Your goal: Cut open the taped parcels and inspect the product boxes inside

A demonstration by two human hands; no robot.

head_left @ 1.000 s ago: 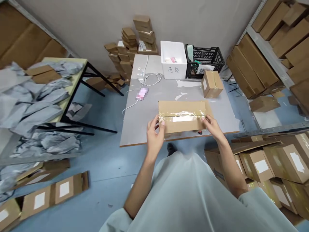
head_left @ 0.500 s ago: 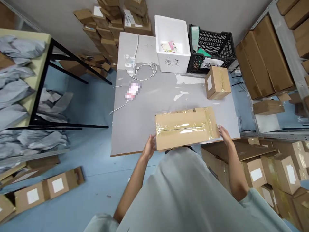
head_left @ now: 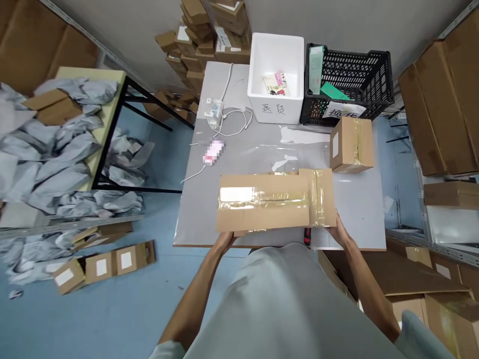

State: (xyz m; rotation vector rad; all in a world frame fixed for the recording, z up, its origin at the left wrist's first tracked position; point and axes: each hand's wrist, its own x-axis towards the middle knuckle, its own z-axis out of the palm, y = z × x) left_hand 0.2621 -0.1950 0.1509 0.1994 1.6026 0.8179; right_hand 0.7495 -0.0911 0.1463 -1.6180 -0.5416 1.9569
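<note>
Possibly unstable — the upper box (head_left: 264, 213) may slide off the lower box (head_left: 325, 199) if I tilt them.
Both sit between my hands, near the table's (head_left: 243, 157) front edge: left hand (head_left: 224, 241) at the near-left corner, right hand (head_left: 340, 233) at the near-right — fingers partly hidden, closure I cannot tell.

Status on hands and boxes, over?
Left hand at near left corner of long box; right hand at near right corner of lower box. Possibly in the way: red item between hands.
</note>
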